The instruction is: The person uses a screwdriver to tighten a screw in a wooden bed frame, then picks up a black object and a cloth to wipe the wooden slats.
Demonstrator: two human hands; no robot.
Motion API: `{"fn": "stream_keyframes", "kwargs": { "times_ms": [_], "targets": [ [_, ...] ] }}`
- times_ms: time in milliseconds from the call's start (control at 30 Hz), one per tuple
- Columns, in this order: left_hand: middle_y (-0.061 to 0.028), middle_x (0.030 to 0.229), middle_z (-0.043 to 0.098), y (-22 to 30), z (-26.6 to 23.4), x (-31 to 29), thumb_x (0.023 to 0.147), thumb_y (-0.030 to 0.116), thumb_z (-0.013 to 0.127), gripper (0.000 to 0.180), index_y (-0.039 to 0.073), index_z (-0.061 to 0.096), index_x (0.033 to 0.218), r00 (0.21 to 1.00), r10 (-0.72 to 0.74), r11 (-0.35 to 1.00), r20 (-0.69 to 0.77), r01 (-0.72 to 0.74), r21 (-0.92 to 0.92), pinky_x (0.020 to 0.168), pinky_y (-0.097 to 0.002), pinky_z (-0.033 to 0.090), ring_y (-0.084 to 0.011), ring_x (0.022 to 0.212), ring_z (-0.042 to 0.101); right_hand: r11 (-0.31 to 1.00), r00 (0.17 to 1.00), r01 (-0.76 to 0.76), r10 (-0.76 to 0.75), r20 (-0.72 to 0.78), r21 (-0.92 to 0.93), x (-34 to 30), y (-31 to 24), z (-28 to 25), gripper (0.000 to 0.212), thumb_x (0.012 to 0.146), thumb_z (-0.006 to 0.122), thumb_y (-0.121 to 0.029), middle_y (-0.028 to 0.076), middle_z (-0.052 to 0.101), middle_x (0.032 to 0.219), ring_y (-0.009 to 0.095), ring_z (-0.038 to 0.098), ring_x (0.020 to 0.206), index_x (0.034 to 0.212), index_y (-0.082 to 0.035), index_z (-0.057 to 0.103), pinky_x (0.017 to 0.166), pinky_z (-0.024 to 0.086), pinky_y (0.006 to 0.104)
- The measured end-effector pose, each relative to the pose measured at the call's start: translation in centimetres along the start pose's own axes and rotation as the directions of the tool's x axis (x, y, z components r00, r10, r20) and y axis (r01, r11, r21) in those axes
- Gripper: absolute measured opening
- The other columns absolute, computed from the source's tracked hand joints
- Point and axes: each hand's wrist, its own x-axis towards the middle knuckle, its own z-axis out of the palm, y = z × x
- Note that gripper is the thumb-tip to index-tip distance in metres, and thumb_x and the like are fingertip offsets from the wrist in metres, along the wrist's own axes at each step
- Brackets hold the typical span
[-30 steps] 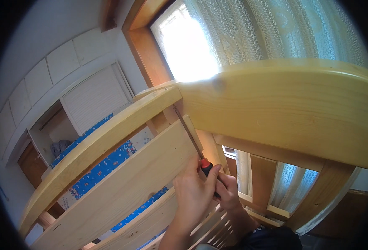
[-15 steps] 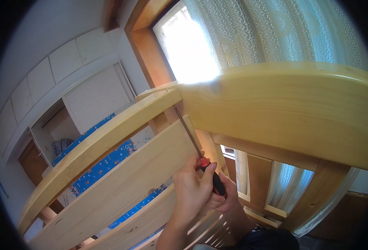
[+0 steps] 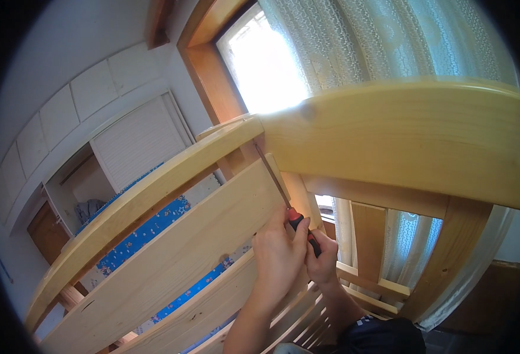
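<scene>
A long-shafted screwdriver (image 3: 296, 218) with a red and black handle slants up and to the left, its tip at the underside of a curved wooden rail (image 3: 154, 180), close to the corner with a wide pale board (image 3: 401, 141). Any screw at the tip is too small to make out. My left hand (image 3: 276, 251) is closed around the front of the handle, where the shaft begins. Farther back, my right hand (image 3: 322, 259) grips the handle's rear end. Just under the shaft, a broad wooden slat (image 3: 213, 227) runs down to the left.
Lower slats and a slatted side panel (image 3: 367, 242) surround my forearms. Behind the rail shows blue patterned fabric (image 3: 145, 230). A bright window (image 3: 266, 65) with a lace curtain (image 3: 378, 47) stands behind the wide board; a white cabinet (image 3: 139, 130) is at left.
My right hand has shifted its hold on the rear of the handle, and its wrist shows more. Screwdriver and hands sit slightly farther right and higher in view, as does the rail corner.
</scene>
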Motion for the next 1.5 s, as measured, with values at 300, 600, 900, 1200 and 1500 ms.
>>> {"fn": "stream_keyframes", "kwargs": {
  "times_ms": [300, 600, 900, 1200, 1500],
  "targets": [
    [-0.0174, 0.080, 0.065, -0.9, 2.4, 0.4, 0.076, 0.013, 0.067, 0.033, -0.007, 0.057, 0.100, 0.992, 0.063, 0.987, -0.106, -0.077, -0.140, 0.068, -0.0316, 0.050, -0.0240, 0.073, 0.064, 0.830, 0.883, 0.309, -0.432, -0.184, -0.465, 1.6, 1.3, -1.1, 0.023, 0.069, 0.071, -0.013, 0.014, 0.057, 0.063, 0.028, 0.061, 0.055, 0.084, 0.000, 0.058, 0.050, 0.046, 0.0316],
    [-0.0109, 0.087, 0.063, -3.3, 5.1, -3.3, 0.085, 0.011, 0.058, 0.028, -0.007, 0.054, 0.106, 1.000, 0.013, 0.823, -0.016, -0.020, -0.567, 0.070, -0.0259, 0.049, -0.0141, 0.079, 0.061, 0.872, 0.930, 0.172, -0.297, -0.216, -0.459, -4.2, 4.5, -2.0, 0.021, 0.074, 0.064, -0.013, 0.014, 0.056, 0.063, 0.026, 0.060, 0.056, 0.090, -0.002, 0.056, 0.053, 0.047, 0.0321],
    [-0.0062, 0.075, 0.062, -5.5, 4.4, -8.0, 0.084, 0.013, 0.058, 0.013, 0.000, 0.055, 0.086, 0.924, -0.213, 0.535, 0.318, 0.383, -0.753, 0.061, -0.0244, 0.048, -0.0098, 0.065, 0.058, 0.944, 0.989, 0.084, -0.117, -0.087, -0.320, -10.3, 7.2, -1.6, 0.021, 0.075, 0.063, -0.014, 0.011, 0.060, 0.068, 0.018, 0.062, 0.060, 0.091, -0.002, 0.056, 0.055, 0.048, 0.0293],
    [-0.0074, 0.077, 0.061, -5.9, 4.0, -9.1, 0.088, 0.016, 0.054, 0.016, 0.004, 0.057, 0.097, 0.979, -0.022, 0.615, 0.205, 0.174, -0.769, 0.062, -0.0271, 0.046, -0.0146, 0.067, 0.056, 0.995, 0.998, -0.028, 0.022, -0.065, -0.096, -11.0, 9.7, -1.8, 0.032, 0.078, 0.058, -0.012, 0.009, 0.065, 0.076, 0.014, 0.063, 0.068, 0.108, 0.001, 0.056, 0.062, 0.050, 0.0269],
    [-0.0114, 0.075, 0.059, -2.2, 2.2, -8.8, 0.090, 0.013, 0.049, 0.018, -0.001, 0.059, 0.087, 0.992, 0.047, 0.882, 0.116, 0.013, -0.471, 0.062, -0.0305, 0.045, -0.0188, 0.069, 0.057, 0.995, 1.000, -0.026, 0.026, 0.003, -0.101, -13.7, 8.3, -4.7, 0.055, 0.083, 0.059, -0.038, 0.008, 0.057, 0.090, 0.014, 0.052, 0.080, 0.119, 0.003, 0.048, 0.068, 0.042, 0.0237]
  ]
}}
